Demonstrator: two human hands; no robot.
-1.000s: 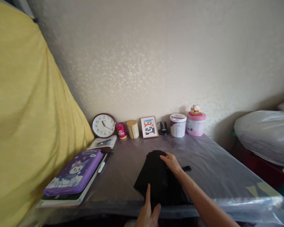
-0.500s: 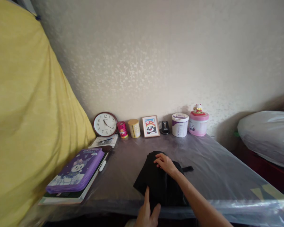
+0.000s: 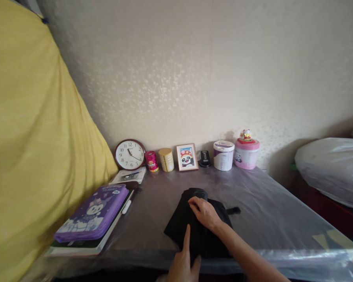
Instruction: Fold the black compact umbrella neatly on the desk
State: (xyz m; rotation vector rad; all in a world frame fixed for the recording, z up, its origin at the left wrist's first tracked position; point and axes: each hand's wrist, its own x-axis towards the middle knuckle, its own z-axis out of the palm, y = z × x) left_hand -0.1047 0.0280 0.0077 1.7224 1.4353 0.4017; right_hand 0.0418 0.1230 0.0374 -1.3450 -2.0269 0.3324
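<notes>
A black fabric umbrella, loosely folded, lies on the table near its front edge. A short strap sticks out from its right side. At the near end, my left hand grips it, index finger stretched along the cloth and thumb apart on the other side; the remaining fingers are hidden. My right hand rests across the middle of the umbrella, its fingers bent together and pinching the dark fabric. The forearm covers part of the right-hand folds.
On the table's left lie a purple case on books and a white pen-like item. Along the wall stand a clock, tins, a framed panda picture and tubs. A yellow curtain hangs left.
My right hand has shifted slightly toward me and its fingers have drawn closer together on the fabric. My left index finger has slid a little farther up and right along the umbrella.
</notes>
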